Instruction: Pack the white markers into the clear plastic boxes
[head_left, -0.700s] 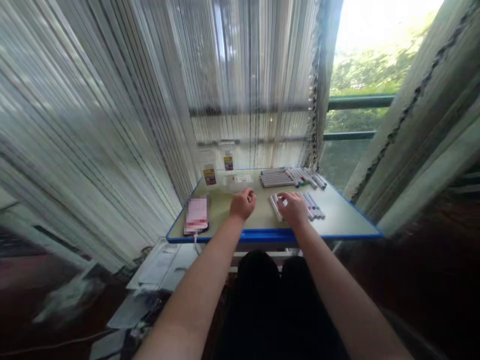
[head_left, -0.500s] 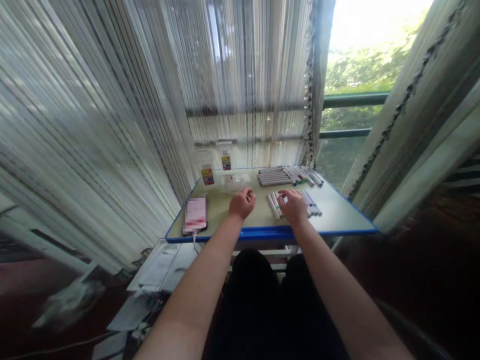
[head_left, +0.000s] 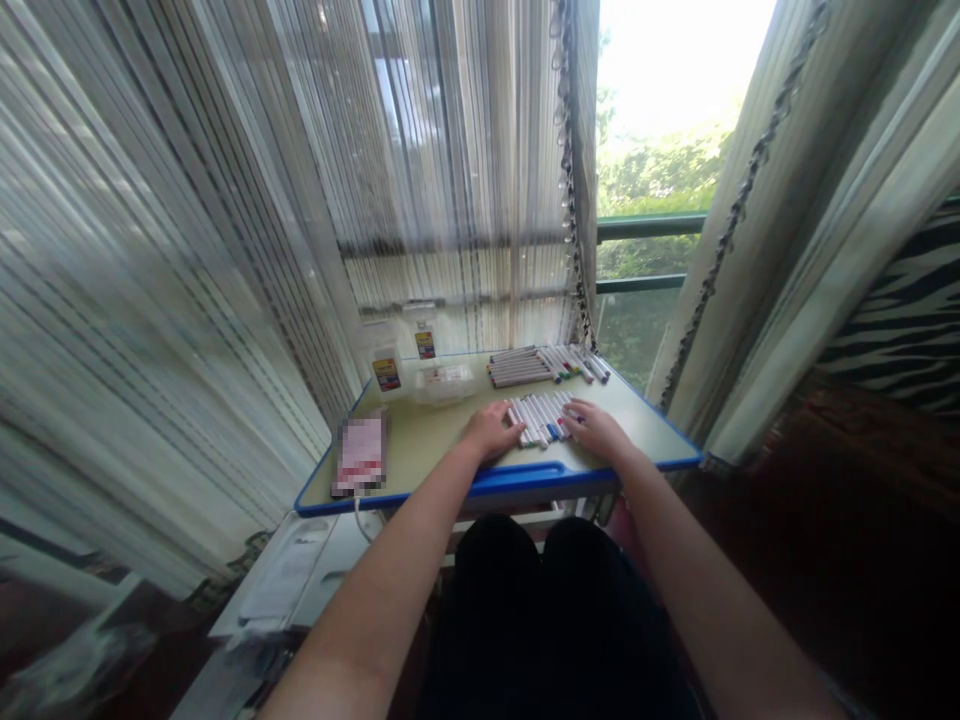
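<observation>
Left hand (head_left: 492, 431) and right hand (head_left: 599, 431), unclenched, are bracketing the near marker row (head_left: 539, 416), seemingly aligning it, any next nudge calling for evenness.

Two marker clusters (head_left: 538, 418), two labelled clear cases (head_left: 387, 374), one clear box (head_left: 444, 384), one phone (head_left: 360, 450), one table (head_left: 427, 440)

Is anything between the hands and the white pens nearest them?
Nothing visible is. The bare left hand meets the left side of the row of slim white markers, the bare right hand its right side. The clear plastic box lies farther back, to the left.
</observation>
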